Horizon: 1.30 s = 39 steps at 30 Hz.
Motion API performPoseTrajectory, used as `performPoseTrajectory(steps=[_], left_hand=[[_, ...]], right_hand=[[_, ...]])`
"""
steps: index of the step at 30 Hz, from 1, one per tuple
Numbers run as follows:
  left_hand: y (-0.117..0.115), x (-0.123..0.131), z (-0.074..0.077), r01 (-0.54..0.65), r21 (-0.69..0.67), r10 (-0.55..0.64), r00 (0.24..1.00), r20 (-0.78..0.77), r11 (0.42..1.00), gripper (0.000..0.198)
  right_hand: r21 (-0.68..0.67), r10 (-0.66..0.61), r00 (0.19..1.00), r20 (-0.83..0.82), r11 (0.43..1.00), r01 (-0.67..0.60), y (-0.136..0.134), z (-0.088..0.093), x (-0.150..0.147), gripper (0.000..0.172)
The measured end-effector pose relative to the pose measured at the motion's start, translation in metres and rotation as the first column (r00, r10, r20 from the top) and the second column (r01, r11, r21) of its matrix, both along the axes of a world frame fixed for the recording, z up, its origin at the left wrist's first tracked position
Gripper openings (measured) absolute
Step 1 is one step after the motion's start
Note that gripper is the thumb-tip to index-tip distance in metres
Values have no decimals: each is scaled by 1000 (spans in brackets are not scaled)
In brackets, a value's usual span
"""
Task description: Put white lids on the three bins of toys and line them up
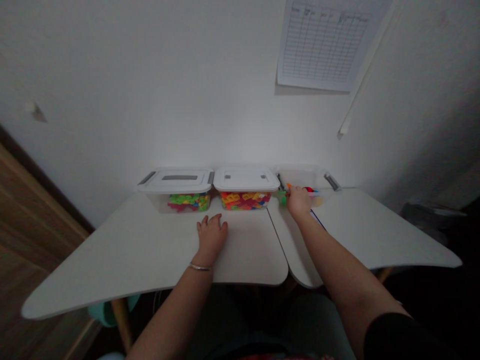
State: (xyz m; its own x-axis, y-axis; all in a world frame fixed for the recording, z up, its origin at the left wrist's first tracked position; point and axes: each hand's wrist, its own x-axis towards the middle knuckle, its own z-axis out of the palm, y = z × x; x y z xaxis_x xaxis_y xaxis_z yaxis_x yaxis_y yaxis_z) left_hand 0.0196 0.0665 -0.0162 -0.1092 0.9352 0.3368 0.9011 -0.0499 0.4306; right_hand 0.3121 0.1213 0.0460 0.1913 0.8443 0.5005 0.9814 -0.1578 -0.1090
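Observation:
My left hand (212, 236) rests on the white table (142, 250) just in front of a clear plastic box (178, 202) with a white lid, its fingers apart and holding nothing. That box holds green, pink and yellow plastic pieces. Next to it, a second lidded box (245, 200) holds orange, yellow and red letter-like pieces. My right hand (299, 202) is at the front of a third clear box (300, 179), beside a green piece (282, 198) and an orange piece (288, 186). Its fingers partly hide the contents, and any grip is hard to see.
A second white table (375, 225) meets the first at a narrow seam. A printed grid chart (324, 45) is fixed to the white wall above. A wooden surface lies at the far left, and a pale teal chair seat (108, 312) shows below the table.

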Motion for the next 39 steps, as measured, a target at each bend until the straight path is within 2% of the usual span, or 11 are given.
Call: performPoseTrajectory(steps=[4, 8, 13, 19, 23, 27, 35, 39], left_hand=[[1, -1, -2, -3, 6, 3, 1000, 12, 1000, 46], [4, -3, -5, 16, 35, -17, 999, 29, 999, 43], [7, -5, -7, 66, 96, -71, 996, 49, 993, 36], [9, -7, -1, 129, 171, -145, 986, 85, 977, 35], [12, -9, 2, 155, 196, -187, 970, 153, 968, 33], [15, -11, 3, 201, 167, -239, 939, 249, 965, 33], [9, -9, 6, 310, 157, -347, 849, 398, 938, 37], [9, -9, 5, 322, 212, -383, 828, 408, 923, 38]], right_hand=[[28, -14, 1000, -3, 1000, 14, -4, 8, 5, 27], [91, -23, 1000, -13, 996, 24, -24, 17, 4, 28], [259, 30, 999, -30, 966, -22, -68, 29, -7, 28], [341, 105, 994, -20, 936, -92, -127, 39, -36, 24], [312, 177, 984, 22, 934, -175, -157, 38, -59, 22], [236, 270, 958, 94, 929, -285, -174, 31, -79, 18], [76, 454, 891, 26, 888, -454, -177, 13, -118, 18], [70, 480, 877, 6, 875, -479, -178, 7, -133, 30]])
